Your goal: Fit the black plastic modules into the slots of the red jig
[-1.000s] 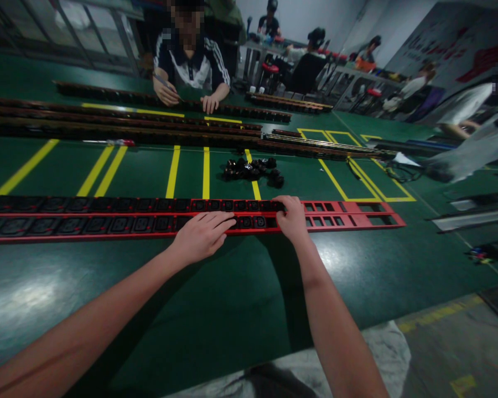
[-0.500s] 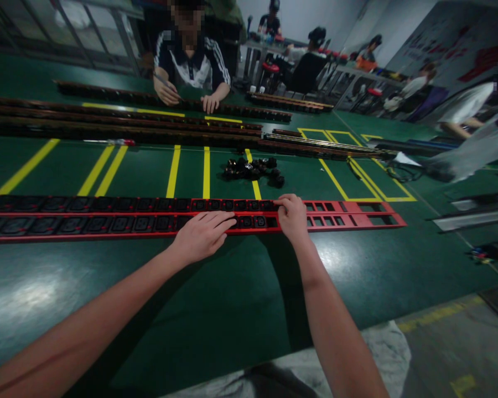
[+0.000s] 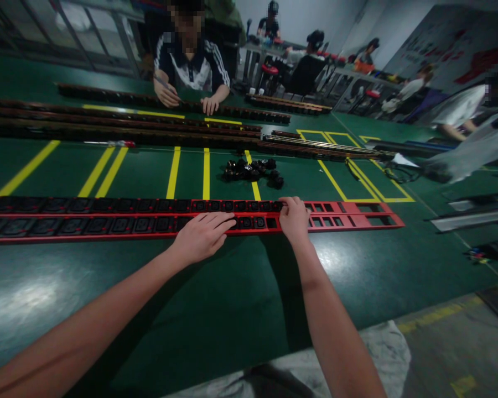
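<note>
Two long red strips with rows of cut-outs lie side by side before me, the upper strip (image 3: 334, 208) and the lower strip (image 3: 349, 221). Black power sockets fill their left and middle parts; cut-outs at the right end are open. My left hand (image 3: 201, 235) lies flat across the lower strip, fingers stretched out, covering some sockets. On the upper strip, the thumb and fingers of my right hand (image 3: 295, 218) pinch at a black socket (image 3: 278, 205) at the right end of the filled row. My fingers partly hide it.
Beyond the strips lies a pile of small black sockets (image 3: 253, 170). A red-handled screwdriver (image 3: 126, 143) is at left, near long dark rails (image 3: 149, 124) crossing the table. Across from me sits a co-worker (image 3: 191, 72) holding a pen-like tool. Clear plastic wrap (image 3: 473, 149) is at right.
My right hand has shifted very slightly right and down at the upper strip. My left hand stays in place.
</note>
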A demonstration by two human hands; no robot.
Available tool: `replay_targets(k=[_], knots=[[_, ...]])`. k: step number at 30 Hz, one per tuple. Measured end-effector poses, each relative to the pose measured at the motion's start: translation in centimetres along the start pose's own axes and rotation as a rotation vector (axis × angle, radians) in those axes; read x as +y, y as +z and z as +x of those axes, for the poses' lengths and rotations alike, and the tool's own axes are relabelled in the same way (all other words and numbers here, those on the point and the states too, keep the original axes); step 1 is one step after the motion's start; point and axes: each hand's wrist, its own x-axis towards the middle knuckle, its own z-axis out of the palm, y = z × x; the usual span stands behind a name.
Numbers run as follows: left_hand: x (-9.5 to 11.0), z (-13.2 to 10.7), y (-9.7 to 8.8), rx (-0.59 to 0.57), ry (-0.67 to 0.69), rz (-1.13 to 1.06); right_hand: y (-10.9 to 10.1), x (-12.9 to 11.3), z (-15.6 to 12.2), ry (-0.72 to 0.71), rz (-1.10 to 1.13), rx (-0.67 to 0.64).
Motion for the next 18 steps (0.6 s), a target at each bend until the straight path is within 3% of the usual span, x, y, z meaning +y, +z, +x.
replay_targets(k=[18], knots=[[-0.01,0.02,-0.01,-0.016,0.006,0.033,-0.17,-0.11,-0.17,-0.052,0.006,0.006]])
